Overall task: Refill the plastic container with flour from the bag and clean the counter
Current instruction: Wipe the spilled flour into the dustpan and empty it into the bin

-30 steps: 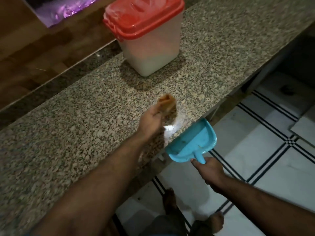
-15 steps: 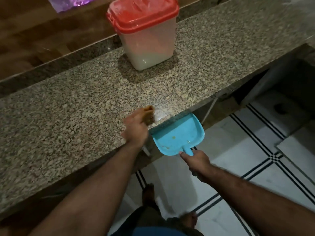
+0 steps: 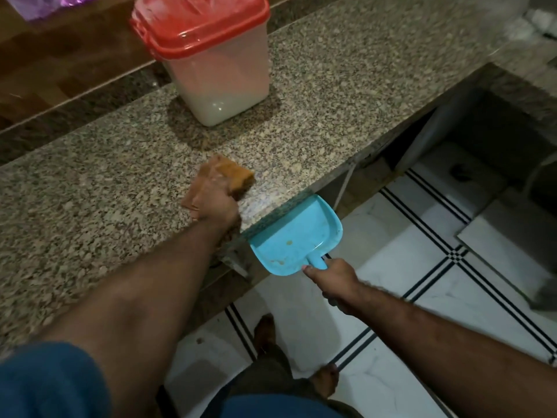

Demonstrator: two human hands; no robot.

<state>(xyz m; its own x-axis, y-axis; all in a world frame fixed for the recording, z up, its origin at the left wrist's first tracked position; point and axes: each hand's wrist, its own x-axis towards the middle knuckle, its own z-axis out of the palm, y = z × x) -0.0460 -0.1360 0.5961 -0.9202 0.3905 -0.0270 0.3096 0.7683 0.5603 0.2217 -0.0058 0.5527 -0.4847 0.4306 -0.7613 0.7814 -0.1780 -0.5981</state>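
Note:
A translucent plastic container point(image 3: 221, 76) with a red lid stands shut on the speckled granite counter point(image 3: 346, 95), white flour showing in its lower part. My left hand point(image 3: 215, 206) grips a brown sponge point(image 3: 236, 175) pressed flat on the counter near its front edge. My right hand point(image 3: 333, 282) holds the handle of a light blue dustpan point(image 3: 297, 236), whose open mouth sits just under the counter's edge, right of the sponge. A few crumbs lie in the pan. No flour bag is clearly in view.
A purple plastic sheet point(image 3: 54, 4) lies on the wooden surface behind the counter. White powder point(image 3: 539, 19) dusts the counter's far right corner. Below are white floor tiles point(image 3: 422, 267) with black lines and my feet.
My left hand swept the sponge toward the counter's edge, then moved back onto the counter. The dustpan stayed held under the edge, shifting slightly left.

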